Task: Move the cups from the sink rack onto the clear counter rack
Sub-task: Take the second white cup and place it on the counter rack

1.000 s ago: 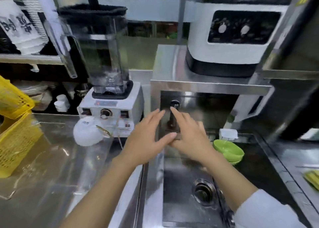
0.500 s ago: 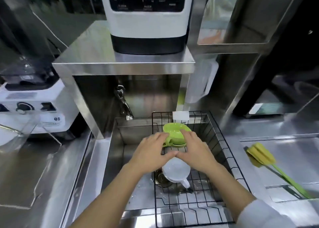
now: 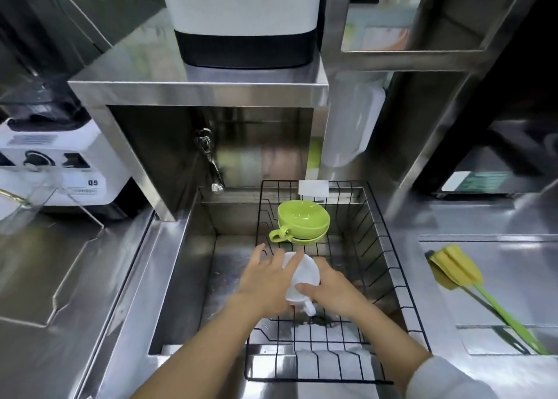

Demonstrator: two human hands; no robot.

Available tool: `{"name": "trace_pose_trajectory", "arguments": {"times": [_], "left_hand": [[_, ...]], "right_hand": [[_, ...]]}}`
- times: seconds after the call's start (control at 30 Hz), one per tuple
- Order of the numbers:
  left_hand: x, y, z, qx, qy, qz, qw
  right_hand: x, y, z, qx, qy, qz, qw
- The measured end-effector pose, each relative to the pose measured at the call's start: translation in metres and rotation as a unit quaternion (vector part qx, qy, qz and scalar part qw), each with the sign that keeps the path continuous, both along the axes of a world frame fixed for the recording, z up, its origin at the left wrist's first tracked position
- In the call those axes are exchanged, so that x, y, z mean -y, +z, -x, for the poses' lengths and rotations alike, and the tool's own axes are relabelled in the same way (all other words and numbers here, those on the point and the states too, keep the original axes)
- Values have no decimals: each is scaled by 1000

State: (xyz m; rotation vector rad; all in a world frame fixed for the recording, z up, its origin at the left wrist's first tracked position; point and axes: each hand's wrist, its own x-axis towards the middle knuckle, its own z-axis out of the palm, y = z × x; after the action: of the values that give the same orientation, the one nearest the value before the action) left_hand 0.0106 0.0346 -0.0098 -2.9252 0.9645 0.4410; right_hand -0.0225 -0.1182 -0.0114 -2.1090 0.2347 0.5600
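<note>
A black wire sink rack [image 3: 389, 280] sits in the steel sink. At its far end a green cup [image 3: 303, 219] rests on a green saucer, handle to the left. Nearer me a white cup [image 3: 303, 277] lies upside down in the rack, its handle pointing toward me. My left hand [image 3: 265, 280] presses against the cup's left side with fingers spread. My right hand [image 3: 330, 290] holds its right side, thumb on the cup's base. A clear counter rack [image 3: 45, 205] shows faintly at the far left, in front of the blender.
A tap [image 3: 210, 160] hangs over the sink's back left corner under a steel shelf that carries a white machine [image 3: 241, 21]. A white blender base [image 3: 57, 163] stands on the left counter. A yellow sponge brush with a green handle [image 3: 459, 271] lies on the right counter.
The view has swung right and down from the blender to the sink. Both hands came back from the green cup and closed around the white cup.
</note>
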Motion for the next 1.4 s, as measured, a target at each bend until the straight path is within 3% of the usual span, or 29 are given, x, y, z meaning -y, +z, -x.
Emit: {"name": "trace_pose_trajectory", "arguments": {"times": [0.13,0.2,0.3,0.47,0.53,0.63,0.77,0.83,0.9,0.97,1.07,1.17,1.3,1.33,1.4], "left_hand": [[1,-3,4,21,36,59,997],[-1,1,4,-3,62,109,992],[-4,17,5,-76,110,223,966],[-11,64,7,-186,192,464,844],[-17,74,5,-223,232,537,780],[-25,82,1,-285,273,612,685],[-38,94,-1,-322,276,687,590],[-47,101,-3,-332,270,712,557],[-58,109,-3,-339,267,717,547],[-71,115,-1,-339,270,704,563],[-87,124,2,-328,290,684,584],[-107,129,4,-298,301,695,581],[-149,143,6,-295,243,727,571],[-164,146,6,-290,217,727,583],[-193,150,7,-263,176,696,645]], "right_hand": [[9,-25,-5,-6,1,-48,999],[13,-30,-8,2,0,-70,998],[5,14,-4,33,-10,-91,995],[6,60,-6,75,-13,-193,978],[4,72,-9,104,-25,-206,973],[-3,85,-12,137,-27,-240,961],[-13,98,-12,162,38,-307,937],[-22,106,-12,168,70,-298,937],[-35,117,-12,218,103,-195,951],[-50,129,-14,283,138,-103,944],[-77,141,-17,345,201,-65,914],[-114,148,-16,376,170,-103,905],[-162,160,-21,386,58,-229,892],[-172,164,-24,387,38,-253,886],[-194,169,-32,382,8,-304,873]]}}
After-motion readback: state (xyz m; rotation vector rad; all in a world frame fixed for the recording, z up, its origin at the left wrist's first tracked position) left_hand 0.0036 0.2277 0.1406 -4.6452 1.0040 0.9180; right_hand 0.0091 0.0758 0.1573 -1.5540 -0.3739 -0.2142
